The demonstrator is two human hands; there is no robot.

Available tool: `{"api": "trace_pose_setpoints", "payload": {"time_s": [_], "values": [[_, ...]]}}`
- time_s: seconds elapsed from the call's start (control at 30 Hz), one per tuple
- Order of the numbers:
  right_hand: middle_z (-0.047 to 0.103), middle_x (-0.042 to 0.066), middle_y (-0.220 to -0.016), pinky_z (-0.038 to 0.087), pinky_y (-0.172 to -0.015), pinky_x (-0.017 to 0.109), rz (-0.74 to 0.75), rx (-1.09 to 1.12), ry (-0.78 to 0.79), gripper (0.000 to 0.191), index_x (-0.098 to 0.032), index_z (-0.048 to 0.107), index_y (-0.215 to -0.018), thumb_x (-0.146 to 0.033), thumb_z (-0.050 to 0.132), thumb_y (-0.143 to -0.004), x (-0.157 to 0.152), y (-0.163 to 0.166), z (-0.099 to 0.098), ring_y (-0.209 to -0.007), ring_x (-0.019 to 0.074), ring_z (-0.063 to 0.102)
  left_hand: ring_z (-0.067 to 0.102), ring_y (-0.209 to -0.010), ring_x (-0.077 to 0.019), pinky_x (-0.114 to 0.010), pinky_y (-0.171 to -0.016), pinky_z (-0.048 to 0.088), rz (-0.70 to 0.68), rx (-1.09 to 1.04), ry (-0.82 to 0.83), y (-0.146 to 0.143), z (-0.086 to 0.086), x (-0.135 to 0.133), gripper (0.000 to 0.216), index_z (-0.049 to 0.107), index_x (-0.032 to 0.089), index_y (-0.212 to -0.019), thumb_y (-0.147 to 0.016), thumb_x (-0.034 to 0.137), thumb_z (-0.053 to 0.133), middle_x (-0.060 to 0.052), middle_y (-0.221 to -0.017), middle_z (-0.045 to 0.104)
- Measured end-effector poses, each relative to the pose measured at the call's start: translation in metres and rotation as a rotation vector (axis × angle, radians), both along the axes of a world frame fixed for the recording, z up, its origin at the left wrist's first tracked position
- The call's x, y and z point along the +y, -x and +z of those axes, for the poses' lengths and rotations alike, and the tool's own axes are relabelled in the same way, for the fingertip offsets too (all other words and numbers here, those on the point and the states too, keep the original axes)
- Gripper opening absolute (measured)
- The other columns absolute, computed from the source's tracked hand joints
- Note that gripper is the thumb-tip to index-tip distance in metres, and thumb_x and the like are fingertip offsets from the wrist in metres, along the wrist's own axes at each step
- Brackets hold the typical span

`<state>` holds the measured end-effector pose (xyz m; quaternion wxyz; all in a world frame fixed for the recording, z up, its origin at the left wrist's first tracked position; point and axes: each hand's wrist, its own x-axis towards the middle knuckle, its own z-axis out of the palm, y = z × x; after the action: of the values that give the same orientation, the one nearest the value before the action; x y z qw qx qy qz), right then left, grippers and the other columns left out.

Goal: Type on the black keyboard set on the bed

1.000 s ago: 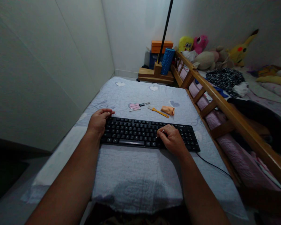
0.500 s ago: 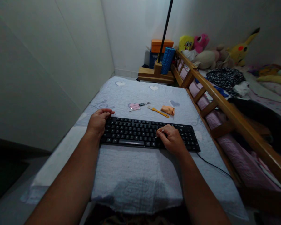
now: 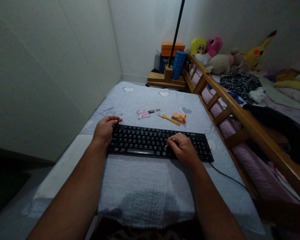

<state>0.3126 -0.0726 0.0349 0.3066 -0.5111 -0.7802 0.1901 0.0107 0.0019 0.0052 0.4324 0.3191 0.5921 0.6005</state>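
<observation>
A black keyboard point(image 3: 142, 140) lies across the cloth-covered surface in front of me. At its left end, my left hand point(image 3: 104, 130) is closed around the edge, with fingertips bent over the far corner. My right hand point(image 3: 182, 146) is closed in a pinch on a cotton swab point(image 3: 174, 139), whose white ends show on either side of the fingers. The swab's lower end points down at the keys left of the number pad. Part of the right side of the keyboard is hidden under this hand.
Beyond the keyboard lie a yellow-handled brush point(image 3: 171, 119), a crumpled orange cloth point(image 3: 179, 117), a black-handled tool point(image 3: 153, 111) and another cotton swab point(image 3: 144, 117). A cable point(image 3: 228, 176) runs off to the right. Along the right stands a wooden bed rail point(image 3: 228, 100); a wall point(image 3: 52, 66) rises on the left.
Almost nothing differs. The swab in my right hand has tilted very slightly at the keys; my left hand and the keyboard stay in place.
</observation>
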Motion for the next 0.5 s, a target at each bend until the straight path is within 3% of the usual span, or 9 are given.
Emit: {"api": "trace_pose_setpoints", "payload": {"time_s": [0.5], "values": [[0.064, 0.004, -0.077, 0.039, -0.075, 0.032, -0.049, -0.052, 0.02, 0.017, -0.019, 0.063, -0.075, -0.02, 0.051, -0.085, 0.0014, -0.006, 0.0017, -0.078, 0.0183, 0.056, 0.058, -0.072, -0.016, -0.027, -0.068, 0.043, -0.003, 0.016, -0.005, 0.0009, -0.0005, -0.0003, 0.016, 0.061, 0.016, -0.072, -0.056, 0.017, 0.06, -0.003, -0.073, 0.067]]}}
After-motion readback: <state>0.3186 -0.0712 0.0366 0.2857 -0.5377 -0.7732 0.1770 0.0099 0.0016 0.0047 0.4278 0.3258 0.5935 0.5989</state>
